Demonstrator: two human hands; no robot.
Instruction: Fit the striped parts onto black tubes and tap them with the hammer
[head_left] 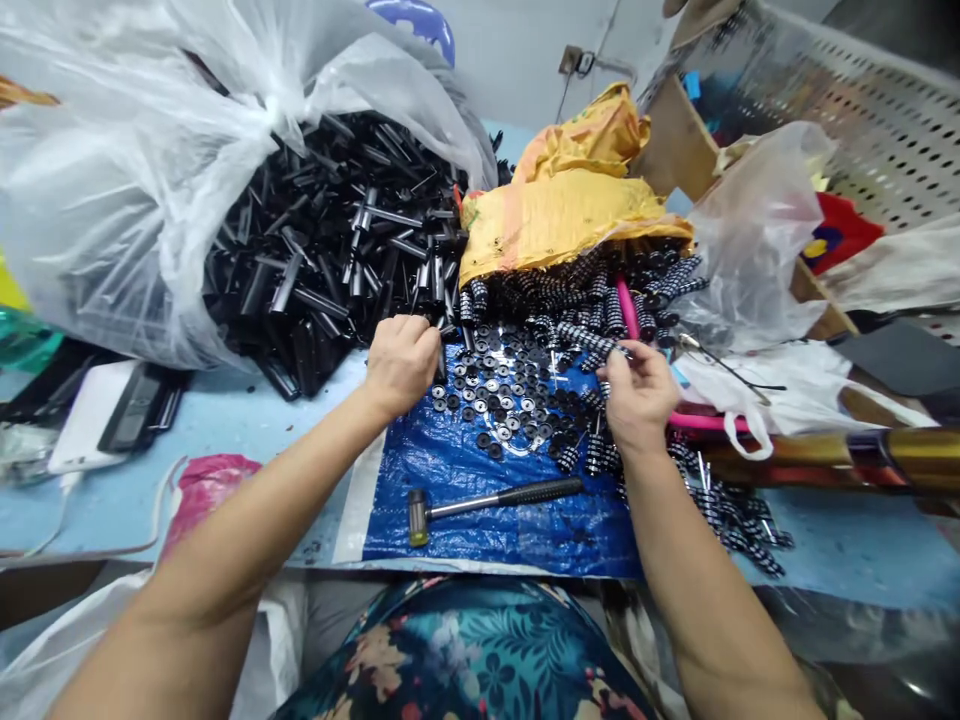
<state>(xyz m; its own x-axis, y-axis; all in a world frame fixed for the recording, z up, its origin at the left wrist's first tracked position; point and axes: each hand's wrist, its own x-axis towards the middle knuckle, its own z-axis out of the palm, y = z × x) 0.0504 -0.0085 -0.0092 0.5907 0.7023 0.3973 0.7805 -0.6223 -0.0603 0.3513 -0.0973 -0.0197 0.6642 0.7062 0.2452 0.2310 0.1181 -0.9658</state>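
My left hand [403, 362] is closed at the near edge of a heap of black tubes [322, 240], its fingers curled round a dark piece too small to make out. My right hand [639, 392] pinches the end of a black-and-white ribbed roller [589, 338] over the pile of similar rollers. Between both hands, small round discs [506, 390], black and silver, lie scattered on a blue plastic sheet [510, 530]. Nearer to me on that sheet rests a hammer [487, 500] with a black grip and a yellowish face.
A large clear plastic bag [150, 190] bulges at the left, behind a white device [97, 415] with a cable. A yellow sack [562, 220] covers rollers at the back. Rightward are a clear bag [757, 220], a pink bar, a shiny gold roll [817, 458] and a perforated basket [877, 120].
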